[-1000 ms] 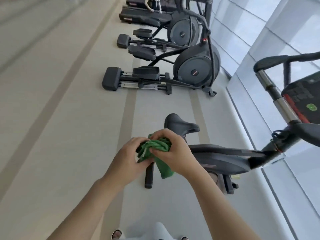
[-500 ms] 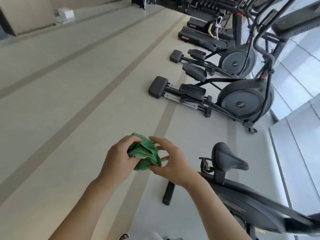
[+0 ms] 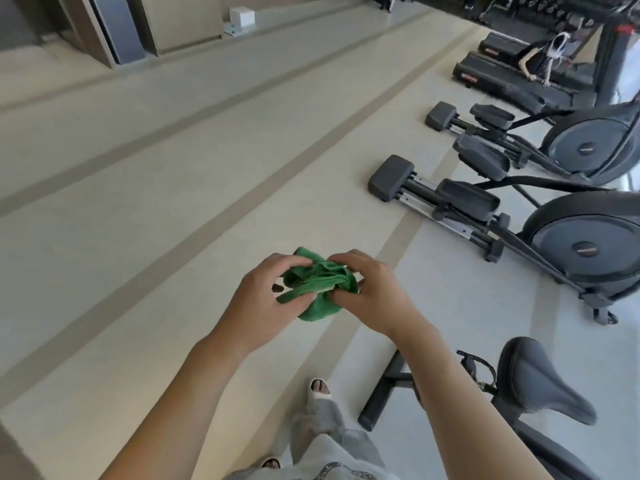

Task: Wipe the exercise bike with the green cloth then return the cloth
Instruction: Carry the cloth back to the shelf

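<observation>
Both hands are bunching the green cloth (image 3: pixel 320 289).
Left hand (image 3: pixel 265 303) and right hand (image 3: pixel 375 296) are gripping it, left of the exercise bike (image 3: pixel 540 386).

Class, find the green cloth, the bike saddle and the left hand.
green cloth (image 3: pixel 320 282): head view, bunched middle.
bike saddle (image 3: pixel 540 382): head view, top of the seat.
left hand (image 3: pixel 266 299): head view, back of hand.

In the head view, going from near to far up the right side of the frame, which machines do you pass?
Exercise bike saddle → nearest elliptical → second elliptical → treadmill at the far end.
</observation>
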`<state>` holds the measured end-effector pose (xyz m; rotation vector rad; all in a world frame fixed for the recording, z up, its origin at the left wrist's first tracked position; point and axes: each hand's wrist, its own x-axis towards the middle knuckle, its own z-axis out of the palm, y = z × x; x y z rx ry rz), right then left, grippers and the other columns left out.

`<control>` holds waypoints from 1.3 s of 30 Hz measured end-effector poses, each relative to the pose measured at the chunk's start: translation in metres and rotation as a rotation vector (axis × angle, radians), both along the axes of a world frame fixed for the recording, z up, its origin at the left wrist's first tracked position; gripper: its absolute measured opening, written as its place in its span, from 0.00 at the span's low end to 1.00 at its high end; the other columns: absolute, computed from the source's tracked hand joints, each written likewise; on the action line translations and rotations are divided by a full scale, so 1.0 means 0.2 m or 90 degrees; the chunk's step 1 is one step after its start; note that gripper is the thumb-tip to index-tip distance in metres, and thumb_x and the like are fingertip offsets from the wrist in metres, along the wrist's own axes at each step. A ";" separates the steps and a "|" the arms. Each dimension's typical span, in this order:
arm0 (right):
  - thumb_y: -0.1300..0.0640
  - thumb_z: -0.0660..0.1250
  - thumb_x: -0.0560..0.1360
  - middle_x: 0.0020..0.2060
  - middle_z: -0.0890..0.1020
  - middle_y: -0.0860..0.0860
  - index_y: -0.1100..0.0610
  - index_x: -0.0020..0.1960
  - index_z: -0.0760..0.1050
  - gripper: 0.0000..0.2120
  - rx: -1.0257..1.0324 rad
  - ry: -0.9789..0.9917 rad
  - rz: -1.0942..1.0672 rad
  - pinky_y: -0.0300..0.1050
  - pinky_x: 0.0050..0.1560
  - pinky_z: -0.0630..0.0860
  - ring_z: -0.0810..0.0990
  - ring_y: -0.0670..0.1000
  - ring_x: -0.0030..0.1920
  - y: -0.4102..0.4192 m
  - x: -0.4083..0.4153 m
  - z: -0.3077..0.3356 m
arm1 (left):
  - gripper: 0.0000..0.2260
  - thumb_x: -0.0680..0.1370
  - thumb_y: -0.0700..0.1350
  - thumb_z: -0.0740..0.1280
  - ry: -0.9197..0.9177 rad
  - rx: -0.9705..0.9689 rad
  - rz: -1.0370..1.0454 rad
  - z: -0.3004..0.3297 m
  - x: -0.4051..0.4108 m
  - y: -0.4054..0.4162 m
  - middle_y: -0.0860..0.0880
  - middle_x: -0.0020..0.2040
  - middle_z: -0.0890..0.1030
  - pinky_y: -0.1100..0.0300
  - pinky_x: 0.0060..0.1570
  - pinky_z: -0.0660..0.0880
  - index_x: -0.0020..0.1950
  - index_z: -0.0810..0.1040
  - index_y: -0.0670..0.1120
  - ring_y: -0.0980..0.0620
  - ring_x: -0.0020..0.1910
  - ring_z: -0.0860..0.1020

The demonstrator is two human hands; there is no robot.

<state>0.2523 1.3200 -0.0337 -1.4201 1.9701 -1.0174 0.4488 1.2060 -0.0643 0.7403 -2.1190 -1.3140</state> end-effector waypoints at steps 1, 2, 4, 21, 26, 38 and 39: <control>0.64 0.74 0.71 0.54 0.82 0.43 0.50 0.62 0.82 0.21 0.000 0.000 0.002 0.41 0.49 0.79 0.81 0.45 0.54 -0.05 -0.04 0.00 | 0.19 0.73 0.53 0.75 -0.004 -0.005 0.013 0.00 -0.02 -0.04 0.59 0.61 0.81 0.57 0.55 0.79 0.64 0.79 0.61 0.54 0.62 0.79; 0.64 0.74 0.71 0.54 0.82 0.43 0.51 0.62 0.82 0.21 -0.002 -0.003 0.004 0.43 0.51 0.79 0.80 0.45 0.54 -0.09 -0.08 0.00 | 0.19 0.73 0.54 0.75 -0.009 -0.008 0.026 0.01 -0.04 -0.08 0.60 0.62 0.80 0.57 0.56 0.79 0.64 0.79 0.61 0.55 0.62 0.79; 0.65 0.73 0.72 0.54 0.81 0.43 0.51 0.62 0.82 0.21 -0.005 -0.017 0.006 0.46 0.52 0.80 0.80 0.45 0.55 -0.18 -0.18 0.00 | 0.19 0.75 0.52 0.76 -0.021 -0.009 0.051 0.01 -0.11 -0.17 0.61 0.62 0.80 0.56 0.56 0.78 0.64 0.78 0.61 0.56 0.62 0.80; 0.59 0.71 0.72 0.52 0.80 0.39 0.42 0.58 0.79 0.18 -0.054 -0.091 0.044 0.45 0.53 0.80 0.79 0.41 0.53 -0.90 -0.93 -0.02 | 0.12 0.82 0.50 0.70 -0.173 -0.128 0.282 0.16 -0.55 -0.76 0.62 0.62 0.77 0.63 0.56 0.72 0.66 0.79 0.57 0.62 0.63 0.76; 0.58 0.71 0.71 0.52 0.79 0.38 0.42 0.56 0.78 0.17 -0.074 -0.117 0.049 0.38 0.48 0.76 0.78 0.41 0.54 -1.06 -1.01 -0.06 | 0.13 0.82 0.51 0.69 -0.226 -0.157 0.334 0.17 -0.56 -0.89 0.62 0.64 0.76 0.58 0.58 0.73 0.67 0.77 0.57 0.60 0.64 0.75; 0.59 0.72 0.72 0.52 0.80 0.39 0.44 0.56 0.79 0.16 -0.079 -0.094 0.019 0.40 0.48 0.73 0.78 0.43 0.54 -1.53 -1.13 -0.12 | 0.13 0.81 0.53 0.69 -0.222 -0.147 0.344 0.09 -0.63 -1.42 0.62 0.64 0.75 0.57 0.57 0.74 0.66 0.77 0.58 0.58 0.64 0.76; 0.59 0.72 0.71 0.52 0.80 0.39 0.43 0.56 0.79 0.16 -0.081 -0.088 0.016 0.40 0.48 0.73 0.78 0.43 0.54 -1.59 -1.13 -0.12 | 0.13 0.81 0.53 0.69 -0.216 -0.144 0.340 0.08 -0.63 -1.48 0.62 0.64 0.75 0.57 0.57 0.74 0.66 0.77 0.58 0.58 0.64 0.76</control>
